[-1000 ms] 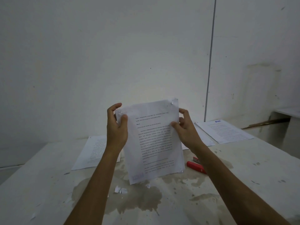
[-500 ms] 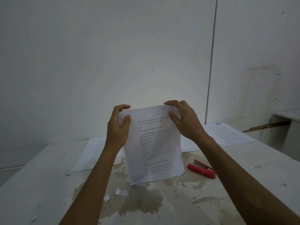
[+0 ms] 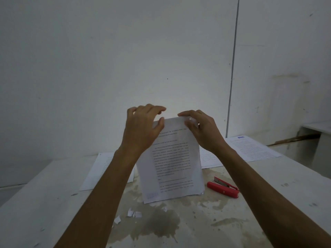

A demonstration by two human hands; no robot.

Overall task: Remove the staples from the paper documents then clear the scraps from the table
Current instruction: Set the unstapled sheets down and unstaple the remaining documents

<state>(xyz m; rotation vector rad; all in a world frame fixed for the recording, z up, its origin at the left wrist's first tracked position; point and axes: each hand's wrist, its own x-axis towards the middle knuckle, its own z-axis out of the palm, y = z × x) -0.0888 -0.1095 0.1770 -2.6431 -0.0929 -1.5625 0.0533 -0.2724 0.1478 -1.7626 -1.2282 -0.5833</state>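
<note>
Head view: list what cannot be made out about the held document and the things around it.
- Held document, head view: top corners covered by the left hand and right hand, so any staple there is hidden; print too small to read.
- Sheets behind: partly hidden by the document and right forearm.
- Paper scraps: too small to show staples.
- Red staple remover: jaws unclear.

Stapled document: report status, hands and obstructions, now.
Both hands up: left hand and right hand pinch the document at its top edge, sheet upright on the table. Paper scraps uncleared. Red stapler alongside, not obstructing.
</note>
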